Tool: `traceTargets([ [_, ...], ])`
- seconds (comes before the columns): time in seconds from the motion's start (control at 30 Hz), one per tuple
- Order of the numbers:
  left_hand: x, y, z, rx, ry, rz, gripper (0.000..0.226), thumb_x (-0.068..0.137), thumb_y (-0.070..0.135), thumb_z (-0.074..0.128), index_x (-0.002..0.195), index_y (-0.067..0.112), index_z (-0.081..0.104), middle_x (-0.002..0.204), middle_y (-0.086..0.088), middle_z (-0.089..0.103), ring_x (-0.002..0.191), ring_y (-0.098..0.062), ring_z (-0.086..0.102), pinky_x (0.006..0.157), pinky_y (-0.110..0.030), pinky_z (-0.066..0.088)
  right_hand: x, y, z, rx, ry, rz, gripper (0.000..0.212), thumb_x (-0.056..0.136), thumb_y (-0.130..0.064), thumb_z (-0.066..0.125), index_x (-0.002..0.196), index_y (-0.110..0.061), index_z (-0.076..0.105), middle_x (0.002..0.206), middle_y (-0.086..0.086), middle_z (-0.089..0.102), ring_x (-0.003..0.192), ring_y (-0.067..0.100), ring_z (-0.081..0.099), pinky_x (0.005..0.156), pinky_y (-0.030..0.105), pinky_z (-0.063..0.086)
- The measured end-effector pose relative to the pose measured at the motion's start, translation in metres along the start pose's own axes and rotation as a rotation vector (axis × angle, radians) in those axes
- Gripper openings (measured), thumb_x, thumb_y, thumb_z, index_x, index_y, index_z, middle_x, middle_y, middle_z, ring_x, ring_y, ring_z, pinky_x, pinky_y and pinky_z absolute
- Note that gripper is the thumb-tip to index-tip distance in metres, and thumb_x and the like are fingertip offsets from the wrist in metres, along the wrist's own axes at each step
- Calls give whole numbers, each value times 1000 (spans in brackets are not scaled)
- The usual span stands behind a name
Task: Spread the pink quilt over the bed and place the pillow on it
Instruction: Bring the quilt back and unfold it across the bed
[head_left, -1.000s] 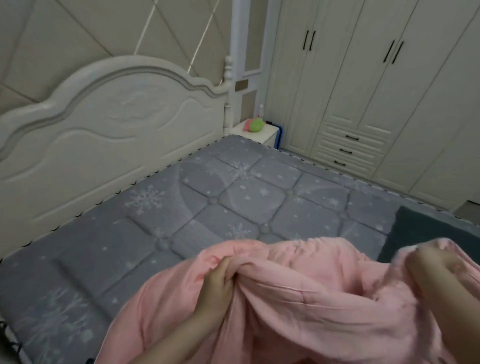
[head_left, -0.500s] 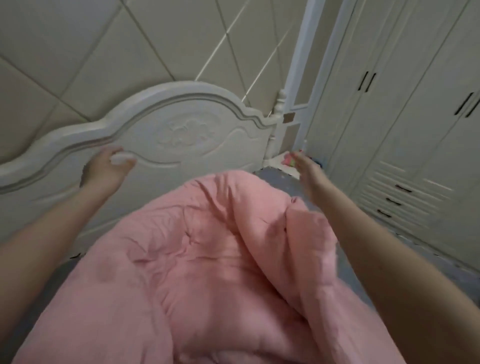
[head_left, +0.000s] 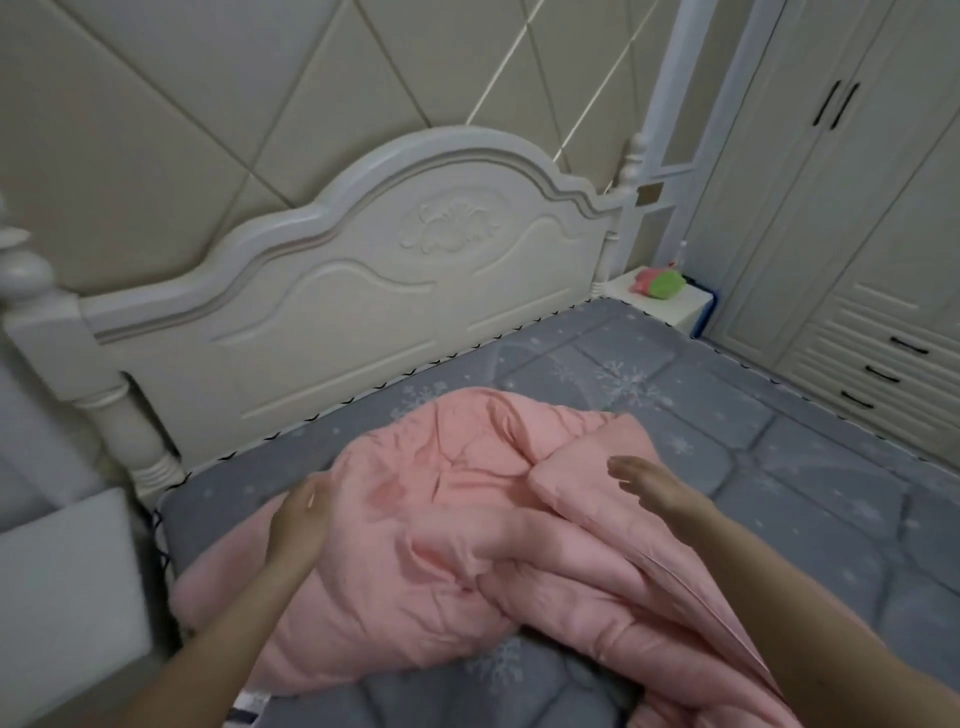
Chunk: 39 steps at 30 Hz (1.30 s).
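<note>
A grey snowflake-quilted mattress (head_left: 675, 415) is seen below a white carved headboard (head_left: 363, 270). The pink quilt (head_left: 457, 545) is heaped, crumpled, near the head end. The left hand (head_left: 298, 525) is laid on it, the right hand (head_left: 652, 483) held open above. Spreading is barely begun; an edge must next be found and drawn outward.

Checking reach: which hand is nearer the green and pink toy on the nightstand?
Right. The right hand hovers over the pink quilt, below the toy; the left hand rests on the quilt's far-left edge.

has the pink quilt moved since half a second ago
Yes. The pink quilt has dropped away from the headboard and now lies bunched on the grey mattress.
</note>
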<state>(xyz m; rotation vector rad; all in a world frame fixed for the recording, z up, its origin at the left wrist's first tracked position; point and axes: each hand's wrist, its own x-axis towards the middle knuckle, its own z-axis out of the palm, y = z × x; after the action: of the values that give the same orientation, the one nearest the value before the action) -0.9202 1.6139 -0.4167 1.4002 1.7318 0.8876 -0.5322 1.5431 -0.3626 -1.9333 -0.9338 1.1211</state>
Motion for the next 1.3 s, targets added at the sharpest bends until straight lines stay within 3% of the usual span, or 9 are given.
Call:
traceTargets([
  [0.07,-38,-24,-26,-41,55,-102,34,97,30,35,107,14,64,120,-11,58,122,-34,47,94,-32,33,-34,16,-4,10,22,17,38,96,-23,46,132,-8,48,137,10,49,114,22,47,73,22,37],
  [0.17,-86,-54,-70,-58,145,-257,39,99,30,36,127,10,54,136,-16,50,124,-35,44,105,-37,33,-89,34,-5,53,25,18,32,97,-17,44,126,-7,50,137,11,49,105,19,45,64,15,32],
  [0.37,-177,-60,-127,-87,127,-163,35,96,26,40,125,15,56,126,-13,57,105,-27,54,79,-27,35,-184,57,10,100,55,-65,36,95,-15,49,128,-2,51,119,10,53,101,21,48,70,22,40],
  [0.53,-258,-68,-149,-41,77,-72,35,97,25,41,123,9,58,127,-11,57,116,-24,51,91,-28,36,-257,96,34,140,34,-73,32,94,-8,50,125,-2,52,115,5,52,102,20,48,65,19,43],
  [0.6,-282,-75,-151,1,54,-43,36,97,22,43,128,5,54,134,-11,52,123,-26,47,100,-30,33,-277,116,46,161,29,-40,32,93,-10,52,123,1,54,112,10,56,102,21,49,76,25,45],
  [0.7,-306,-89,-148,57,-2,-22,36,96,21,46,128,5,53,134,-11,53,122,-26,48,96,-28,33,-305,152,60,161,33,6,14,92,-11,53,103,-13,63,93,1,60,95,18,52,63,13,39],
  [0.77,-317,-95,-140,98,-68,-3,38,93,29,48,124,7,56,126,-8,58,113,-25,53,88,-27,34,-324,172,69,137,56,43,19,92,-13,54,110,-13,59,97,0,57,92,16,50,61,12,33],
  [0.9,-316,-101,-112,123,-157,24,32,95,20,50,123,7,57,125,-12,59,108,-21,54,81,-21,30,-328,201,81,79,94,144,38,90,-6,54,127,3,51,119,12,52,101,18,45,90,27,39],
  [1.3,-169,-114,-54,289,-483,183,36,91,12,54,127,6,53,127,-11,55,111,-24,55,83,-19,35,-224,186,114,-207,167,232,40,92,-16,53,128,2,52,124,12,56,110,17,48,101,28,34],
])
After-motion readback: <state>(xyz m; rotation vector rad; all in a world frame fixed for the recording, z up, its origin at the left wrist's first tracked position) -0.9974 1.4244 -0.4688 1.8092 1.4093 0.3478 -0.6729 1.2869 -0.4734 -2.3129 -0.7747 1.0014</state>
